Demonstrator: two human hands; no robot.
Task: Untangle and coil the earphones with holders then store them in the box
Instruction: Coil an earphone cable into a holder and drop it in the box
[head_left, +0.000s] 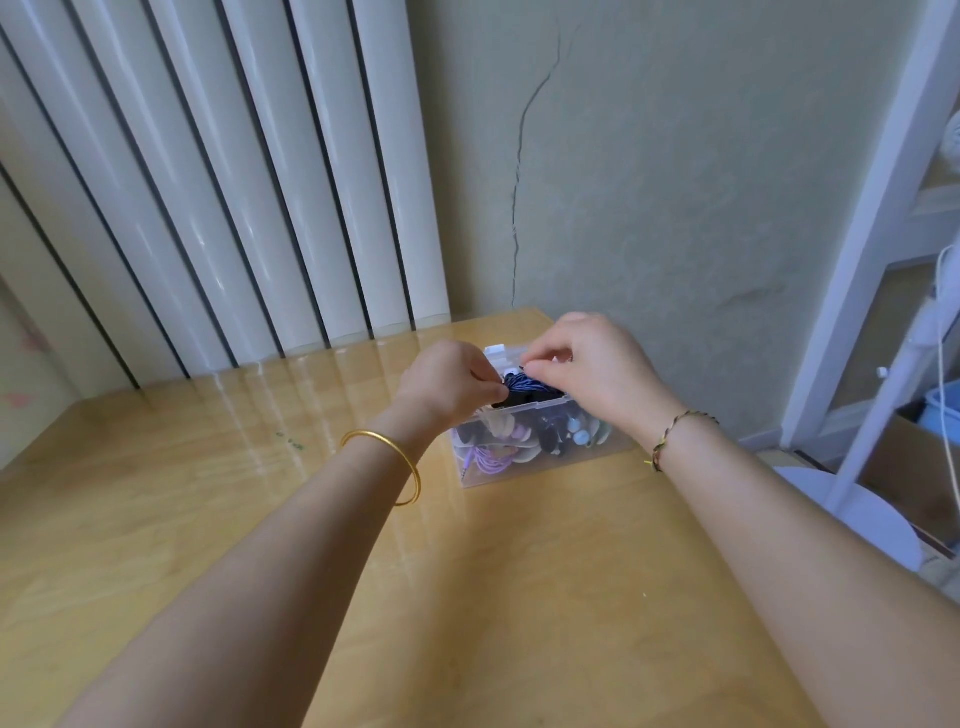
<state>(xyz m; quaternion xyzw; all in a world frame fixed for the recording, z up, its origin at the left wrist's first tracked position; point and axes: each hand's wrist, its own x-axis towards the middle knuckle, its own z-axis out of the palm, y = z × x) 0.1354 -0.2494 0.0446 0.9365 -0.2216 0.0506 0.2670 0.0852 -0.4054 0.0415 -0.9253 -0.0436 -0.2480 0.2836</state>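
The person is wearing a thin, round gold bangle (382, 438) on the arm just behind the left hand (447, 384). To the right of the bangle, just behind the right hand (592, 369), a skinny string bracelet (672, 427) is showing, braided in dark and yellow-green threads, with little loose ends sticking out.

A glossy, light wooden table (519, 597) fills the lower view, and its far part shows pale streaks of reflection. A small clear plastic box (519, 475) stands directly on it near the far right corner, close to the right edge, with one long wall turned toward the viewer. Well apart from the box, at the left, lie a few tiny green specks (291, 440), perhaps thread scraps or marks, and a single pale speck (644, 595) sits on the near right part.
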